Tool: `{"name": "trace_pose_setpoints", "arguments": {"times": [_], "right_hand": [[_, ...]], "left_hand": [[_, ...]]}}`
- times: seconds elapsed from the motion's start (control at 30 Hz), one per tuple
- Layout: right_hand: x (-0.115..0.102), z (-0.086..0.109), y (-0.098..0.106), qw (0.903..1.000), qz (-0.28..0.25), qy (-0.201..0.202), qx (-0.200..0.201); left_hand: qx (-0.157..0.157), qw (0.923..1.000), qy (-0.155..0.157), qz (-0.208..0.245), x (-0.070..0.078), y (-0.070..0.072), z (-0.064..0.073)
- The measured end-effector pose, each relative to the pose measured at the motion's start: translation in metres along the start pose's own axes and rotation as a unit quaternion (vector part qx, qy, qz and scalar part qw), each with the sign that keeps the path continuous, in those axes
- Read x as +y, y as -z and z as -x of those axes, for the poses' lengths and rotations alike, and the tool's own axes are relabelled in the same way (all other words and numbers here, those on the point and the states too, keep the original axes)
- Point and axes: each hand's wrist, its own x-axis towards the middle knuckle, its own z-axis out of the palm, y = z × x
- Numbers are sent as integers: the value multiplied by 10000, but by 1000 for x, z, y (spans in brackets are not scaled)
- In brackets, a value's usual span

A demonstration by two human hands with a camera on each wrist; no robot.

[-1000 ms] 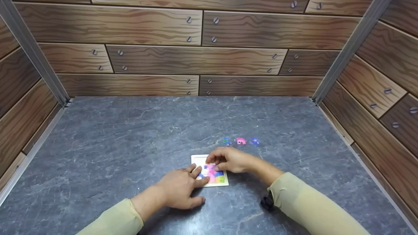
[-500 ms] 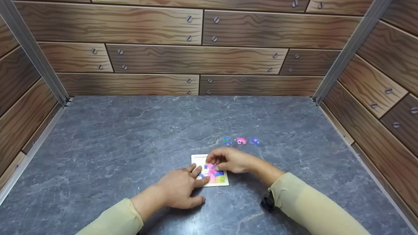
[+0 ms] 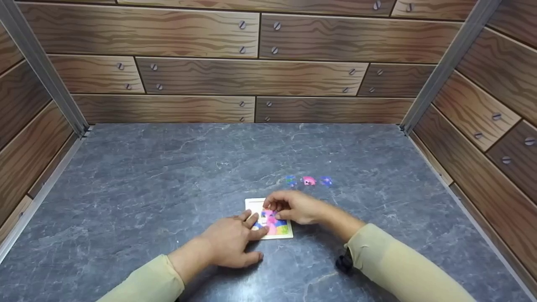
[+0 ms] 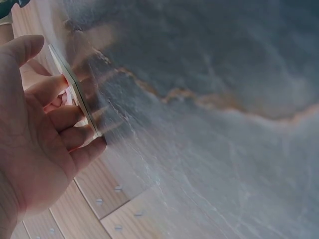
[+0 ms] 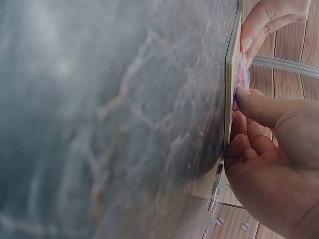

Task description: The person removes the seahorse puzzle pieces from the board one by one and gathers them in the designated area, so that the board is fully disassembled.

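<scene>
A small jigsaw puzzle in a pale frame tray (image 3: pixel 252 203) lies on the table in front of me, partly filled with pink, blue, yellow and green pieces. My left hand (image 3: pixel 233 243) is spread flat, its fingertips resting on the tray's left side; the left wrist view shows them along the tray edge (image 4: pixel 79 94). Thumb and fingers of my right hand (image 3: pixel 303 208) pinch a pink and blue puzzle piece (image 3: pixel 268 214) over the upper part of the tray. In the right wrist view pink piece edges (image 5: pixel 242 74) stand slightly above the tray by the thumb. The fingers hide the tray's upper right.
Three loose puzzle pieces lie in a row beyond the right hand: a blue-green one (image 3: pixel 290 180), a pink one (image 3: pixel 309 180) and a blue one (image 3: pixel 326 180). Wood-patterned walls (image 3: pixel 201 75) enclose the grey marbled table (image 3: pixel 168 167) at the back and sides.
The pinched pink and blue piece has shifted slightly under the right fingers. The left hand, tray and loose pieces stay in place.
</scene>
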Motion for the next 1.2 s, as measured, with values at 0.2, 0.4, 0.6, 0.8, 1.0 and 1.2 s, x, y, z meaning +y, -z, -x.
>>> {"name": "trace_pose_setpoints", "arguments": {"times": [0.2, 0.4, 0.6, 0.8, 1.0, 1.2], "right_hand": [[1, 1, -2, 9998, -2, 107, 159], [2, 2, -3, 9995, -167, 82, 264], [0, 3, -2, 9996, -153, -27, 219], [0, 3, -1, 9998, -164, 1, 150], [0, 1, -2, 9998, -71, -54, 175], [-1, 1, -2, 9998, -16, -55, 207]], "left_hand": [[-46, 10000, 34, 18, 0, 0, 0], [33, 10000, -19, -23, 0, 0, 0], [52, 10000, -40, -63, 0, -1, 0], [74, 9999, -47, -115, -1, -1, 0], [-7, 10000, 15, -75, -1, -2, -1], [-38, 10000, 46, -35, 0, -2, -1]]}}
